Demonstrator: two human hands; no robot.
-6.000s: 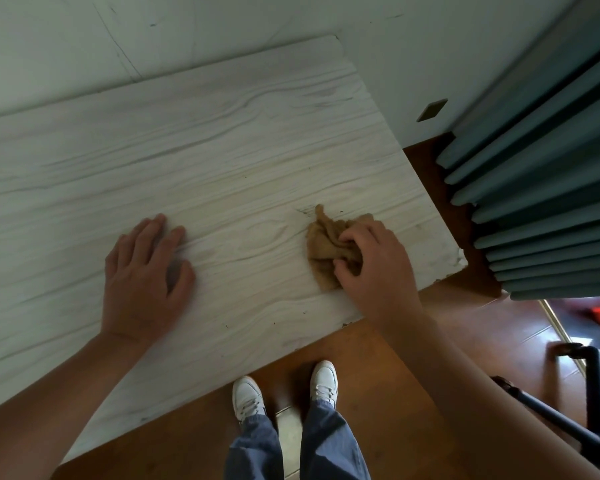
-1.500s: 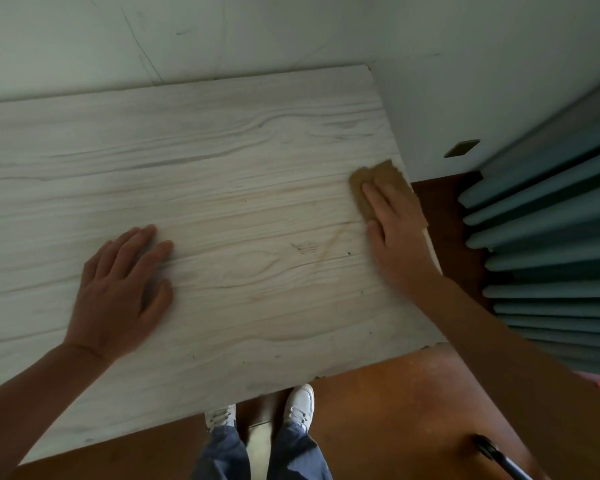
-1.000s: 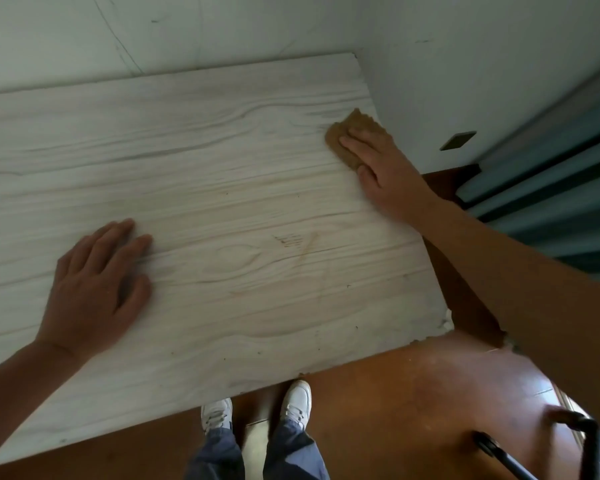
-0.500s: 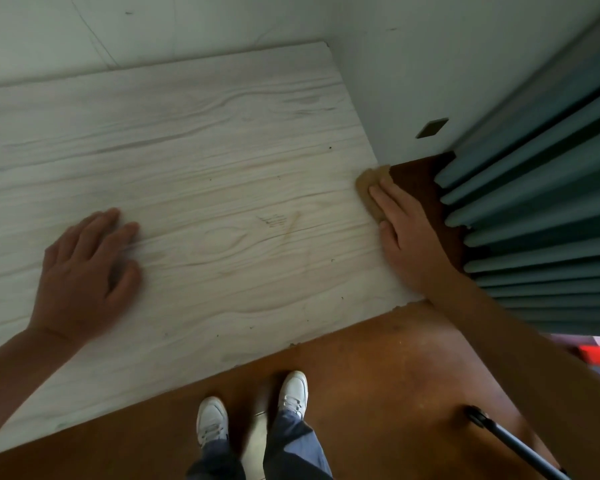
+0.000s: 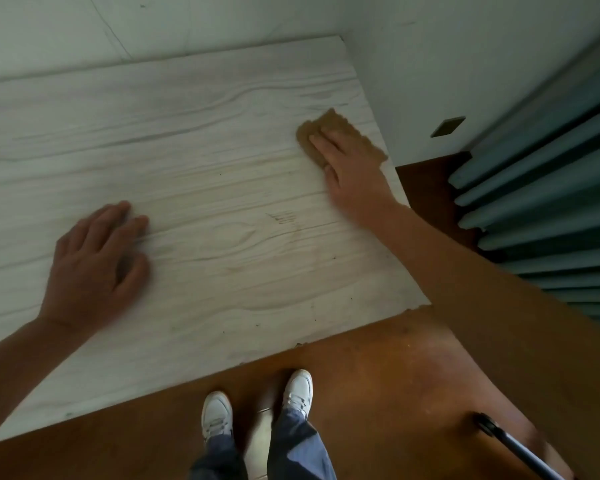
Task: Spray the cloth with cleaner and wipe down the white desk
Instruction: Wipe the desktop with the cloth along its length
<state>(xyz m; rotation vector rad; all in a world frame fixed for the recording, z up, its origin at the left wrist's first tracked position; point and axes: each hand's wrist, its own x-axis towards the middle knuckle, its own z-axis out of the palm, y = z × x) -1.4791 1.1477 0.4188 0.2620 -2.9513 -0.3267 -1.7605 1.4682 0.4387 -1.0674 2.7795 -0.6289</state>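
Observation:
The white wood-grain desk (image 5: 201, 161) fills the left and middle of the head view. A tan cloth (image 5: 343, 128) lies flattened near the desk's right edge, towards the far corner. My right hand (image 5: 350, 168) presses on the cloth with straight fingers, covering its near part. My left hand (image 5: 94, 265) rests palm down on the bare desk near the front left, fingers slightly spread. Faint brown scuff marks (image 5: 283, 218) show on the desk between the hands. No spray bottle is in view.
A white wall runs behind and to the right of the desk. Teal pleated curtains (image 5: 541, 188) hang at the right. Brown floor (image 5: 378, 375) lies below the desk's front edge, with my white shoes (image 5: 257, 407) on it. A dark pole tip (image 5: 499, 438) sits bottom right.
My right hand has slid the cloth along the desk's right edge, away from me towards the far corner. The left hand has stayed planted in place.

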